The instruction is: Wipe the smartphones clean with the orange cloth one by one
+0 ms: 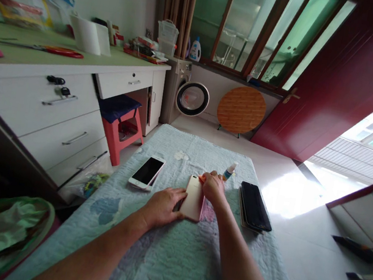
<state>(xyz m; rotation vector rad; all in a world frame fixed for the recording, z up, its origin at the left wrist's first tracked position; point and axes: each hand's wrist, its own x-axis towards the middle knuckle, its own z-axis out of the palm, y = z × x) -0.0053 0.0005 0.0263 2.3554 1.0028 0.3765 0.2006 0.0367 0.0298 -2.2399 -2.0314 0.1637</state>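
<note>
A gold smartphone lies back side up on the quilted cloth in front of me. My left hand grips its left edge, thumb at the lower corner and fingers along the side. At the phone's upper right, my right hand is closed on a small orange cloth pressed against the phone; most of the cloth is hidden under the fingers. Just beyond that hand stands a small spray bottle with a white cap. A white phone rests on another device to the left. On the right, a black phone tops a stack.
The light-blue quilted cover spreads under everything. Left are a white desk, a red stool and a waste basket. Farther back stand a washing machine with its door open, and a round wooden tabletop.
</note>
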